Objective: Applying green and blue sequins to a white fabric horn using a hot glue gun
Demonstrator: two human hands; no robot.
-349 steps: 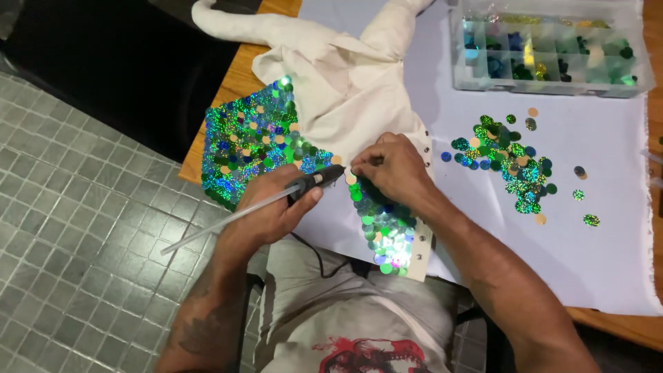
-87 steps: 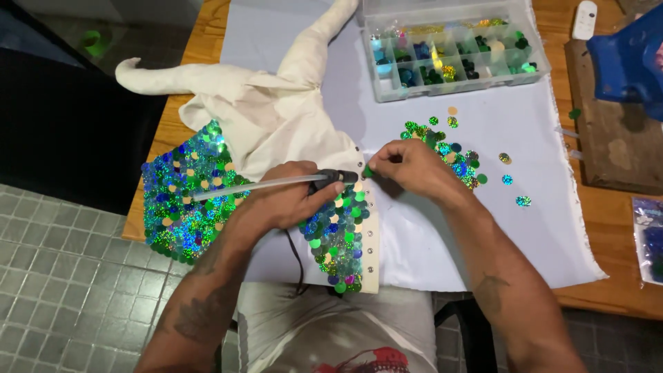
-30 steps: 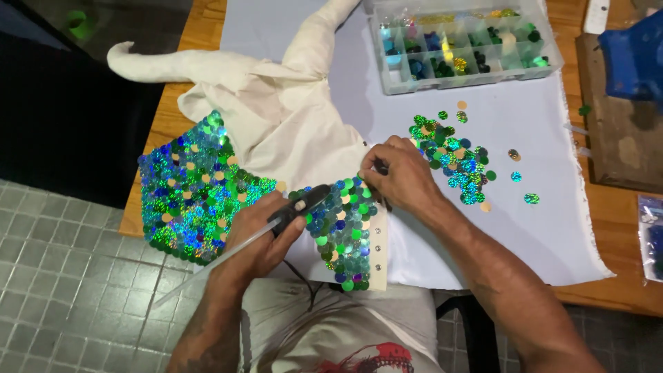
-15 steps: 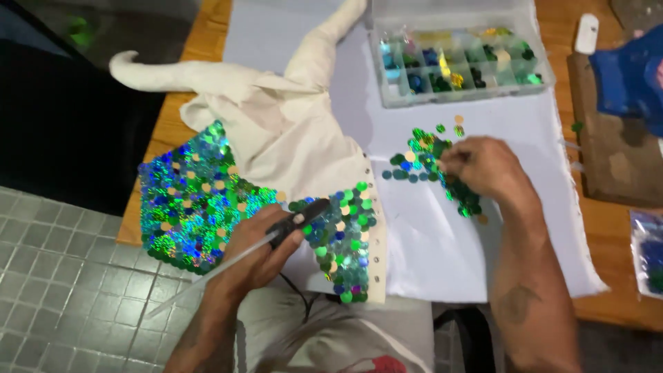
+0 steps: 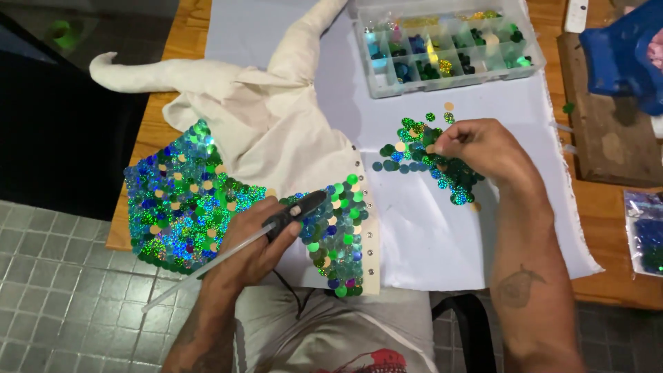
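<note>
A cream fabric garment lies on a white sheet; two of its panels are covered with green and blue sequins, one at the left and one at the front. My left hand grips a black glue gun with a clear glue stick trailing back, its nozzle over the front panel. My right hand pinches at a loose pile of green sequins on the sheet.
A clear compartment box of sorted sequins stands at the back. A wooden block and a blue object lie at the right, with a bag of sequins near the wooden table's edge. Grey floor tiles show at the left.
My right hand left the front sequin panel and moved right to the loose sequin pile. My left hand stayed on the glue gun by the panel.
</note>
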